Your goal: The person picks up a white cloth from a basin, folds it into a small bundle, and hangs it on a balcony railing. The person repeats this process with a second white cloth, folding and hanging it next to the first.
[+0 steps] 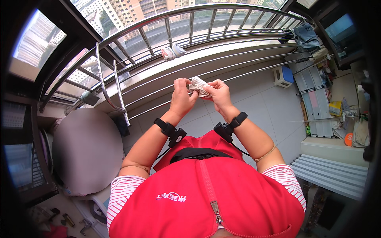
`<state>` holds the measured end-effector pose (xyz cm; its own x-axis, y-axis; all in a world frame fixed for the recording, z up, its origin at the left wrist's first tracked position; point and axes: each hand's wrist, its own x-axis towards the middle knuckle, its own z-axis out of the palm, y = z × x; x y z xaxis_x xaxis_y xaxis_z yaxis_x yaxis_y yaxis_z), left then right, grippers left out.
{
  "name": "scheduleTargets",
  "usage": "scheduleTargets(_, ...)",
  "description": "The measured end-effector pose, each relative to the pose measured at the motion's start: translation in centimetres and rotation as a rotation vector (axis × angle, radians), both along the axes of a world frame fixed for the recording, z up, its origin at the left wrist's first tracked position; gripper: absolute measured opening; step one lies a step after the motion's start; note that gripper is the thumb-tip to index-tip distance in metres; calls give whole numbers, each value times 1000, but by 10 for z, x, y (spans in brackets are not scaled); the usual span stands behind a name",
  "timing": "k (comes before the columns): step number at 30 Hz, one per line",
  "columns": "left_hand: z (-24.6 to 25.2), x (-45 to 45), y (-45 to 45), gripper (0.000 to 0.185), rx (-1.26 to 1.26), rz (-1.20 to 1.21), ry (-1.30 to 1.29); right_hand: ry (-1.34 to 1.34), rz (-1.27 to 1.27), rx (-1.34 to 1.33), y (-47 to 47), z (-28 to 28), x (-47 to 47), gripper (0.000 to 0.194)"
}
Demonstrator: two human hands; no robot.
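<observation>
Both hands grip a bunched sock point(200, 87), whitish with a ribbed cuff and some brown and red showing lower down. My left hand point(182, 94) pinches its left side between thumb and fingers. From the right, my right hand point(221, 94) holds the other side, its thumb lying on the cloth. Behind and under the hands run the thin metal bars of a drying rack point(154, 99). Beyond them, a rolled bundle of small patterned cloth point(172, 52) sits on the rack's farther bars. Folds hide the sock's full shape.
A curved metal railing point(166, 16) lines the window ahead. To the right are a blue-topped stool point(283, 76), hanging jeans point(306, 37) and a slatted shelf point(330, 175). A grey cloth point(89, 98) hangs at the left railing. A large blurred oval covers the left side.
</observation>
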<state>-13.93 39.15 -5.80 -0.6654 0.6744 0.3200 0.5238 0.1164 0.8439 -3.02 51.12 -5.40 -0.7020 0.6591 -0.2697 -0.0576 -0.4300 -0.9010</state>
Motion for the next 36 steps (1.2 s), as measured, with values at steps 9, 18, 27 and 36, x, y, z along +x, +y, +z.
scheduleTargets(9, -1, -6, 1, 11, 66, 4, -811, -80, 26, -153, -4, 5, 4, 15)
scheduleTargets(18, -9, -24, 1, 15, 166, -212, -1360, -136, 186, -238, -2, 12, 8, 18)
scheduleTargets(27, -10, -24, -1, 15, 29, -304, -392, -112, 389, -493, 12, 4, 18, 19)
scheduleTargets(36, -20, -20, -5, 13, -116, -235, -215, -140, 498, -500, 6, 6, 12, 28)
